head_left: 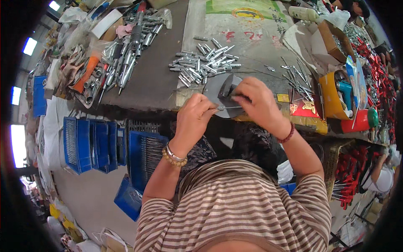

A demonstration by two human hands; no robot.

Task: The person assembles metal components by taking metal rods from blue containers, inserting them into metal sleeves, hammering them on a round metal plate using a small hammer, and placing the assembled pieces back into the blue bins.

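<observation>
My left hand (195,115), with bead and metal bracelets at the wrist, pinches a small silver fitting at the end of a thin metal rod (233,107). The rod runs rightward across the front of a round grey plate (213,87) at the table's near edge. A dark metal block (227,86) stands on this plate. My right hand (257,101) is curled beside the block, thumb and fingers drawn together; what they hold is hidden. Just beyond the plate lies a heap of short silver metal tubes (205,61), several with pointed ends.
Tools and long metal parts (130,54) crowd the left of the table. At right are loose thin rods (296,75), a red packet (304,108), a yellow container (331,98) and a cardboard box (333,41). Blue bins (140,151) stand below left. Another person (380,174) is far right.
</observation>
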